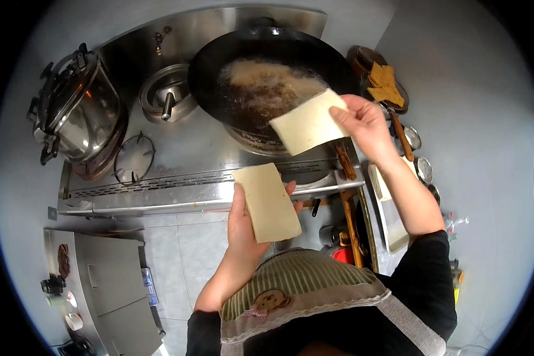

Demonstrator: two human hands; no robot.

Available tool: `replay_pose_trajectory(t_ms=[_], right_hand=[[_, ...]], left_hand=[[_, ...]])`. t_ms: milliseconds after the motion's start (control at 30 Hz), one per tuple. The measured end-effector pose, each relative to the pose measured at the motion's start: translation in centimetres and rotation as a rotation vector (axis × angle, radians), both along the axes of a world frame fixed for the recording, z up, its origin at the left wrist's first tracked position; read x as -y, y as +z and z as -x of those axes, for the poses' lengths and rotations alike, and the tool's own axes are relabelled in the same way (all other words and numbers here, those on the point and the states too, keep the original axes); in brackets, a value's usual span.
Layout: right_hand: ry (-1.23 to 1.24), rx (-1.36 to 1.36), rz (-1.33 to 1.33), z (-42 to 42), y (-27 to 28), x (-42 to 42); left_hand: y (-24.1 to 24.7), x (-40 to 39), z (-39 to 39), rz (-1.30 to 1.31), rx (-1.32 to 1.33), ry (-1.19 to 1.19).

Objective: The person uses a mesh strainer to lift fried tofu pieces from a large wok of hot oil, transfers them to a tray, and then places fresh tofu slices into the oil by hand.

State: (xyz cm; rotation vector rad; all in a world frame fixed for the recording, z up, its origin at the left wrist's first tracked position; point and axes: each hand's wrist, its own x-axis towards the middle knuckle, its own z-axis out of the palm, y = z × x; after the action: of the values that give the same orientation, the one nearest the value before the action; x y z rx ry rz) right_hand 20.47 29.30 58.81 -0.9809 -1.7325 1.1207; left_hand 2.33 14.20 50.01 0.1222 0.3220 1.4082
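My left hand (244,222) holds a pale rectangular slab (273,202), perhaps tofu or dough, from below, in front of the stove's edge. Pinched at its right end by my right hand (362,124), another pale slab (309,122) hangs over the near right rim of a large black wok (204,84). Bubbling oil (267,89) lies in the wok, which sits on a burner. To the right of the wok, golden-brown flat pieces (385,84) rest on a round dark strainer or dish.
A steel pressure cooker (82,111) stands at the stove's left, beside a steel pot (164,93) with a ladle and a loose pan support (134,159). Right of the stove are a metal tray (394,227) with pale slabs, a wooden handle (401,135) and small metal bowls (423,170).
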Motion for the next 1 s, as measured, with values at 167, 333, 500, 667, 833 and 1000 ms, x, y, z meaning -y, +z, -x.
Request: replay_pose_trajectory(t_ms=[167, 333, 500, 667, 833, 1000], right_hand=[[-0.147, 0.138, -0.066, -4.5, -2.6, -8.3], [-0.455, 0.327, 0.032, -7.8, -8.2, -16.3], [-0.542, 0.559, 0.094, -7.4, -11.4, -19.6], [-0.349, 0.424, -0.251, -1.1, -8.4, -11.2], [0.262, 0.372, -0.341, 4.7, -4.8, 10.6], [0.669, 0.467, -0.504, 8.7, -9.4, 22.4]], left_hand=[[-0.6, -0.7, -0.4, 0.012, -0.010, 0.080], [-1.8, -0.7, -0.3, 0.006, 0.004, 0.125], [-1.6, 1.0, 0.2, 0.074, -0.003, 0.176], [-2.7, 4.4, 2.1, 0.017, 0.012, 0.228], [-3.3, 9.0, 4.1, 0.050, 0.007, 0.256], [-5.9, 14.5, 6.1, 0.072, 0.012, 0.272]])
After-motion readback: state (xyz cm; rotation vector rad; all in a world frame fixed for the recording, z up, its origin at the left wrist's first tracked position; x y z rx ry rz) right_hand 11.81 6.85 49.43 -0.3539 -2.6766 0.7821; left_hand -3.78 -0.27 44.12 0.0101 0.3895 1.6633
